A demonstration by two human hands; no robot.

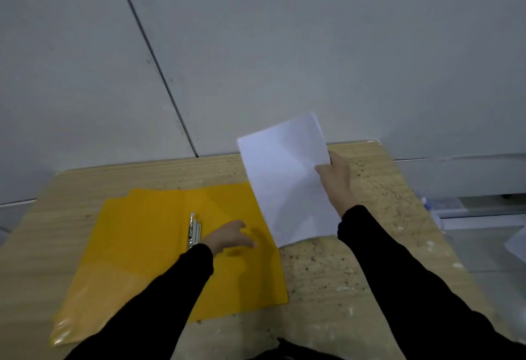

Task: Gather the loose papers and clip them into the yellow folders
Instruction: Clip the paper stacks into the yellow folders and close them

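Right hand point(337, 180) gripped white papers point(287, 180) above the worktop point(355, 260); left hand point(230, 235) rested open on the yellow folder point(142, 245).

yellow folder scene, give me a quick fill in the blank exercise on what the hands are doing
1. The right hand holds white ____ above the table.
2. The left hand rests on the open ____ folder.
3. The folder's metal clip lies just ____ of the left hand.

Missing words: papers; yellow; left
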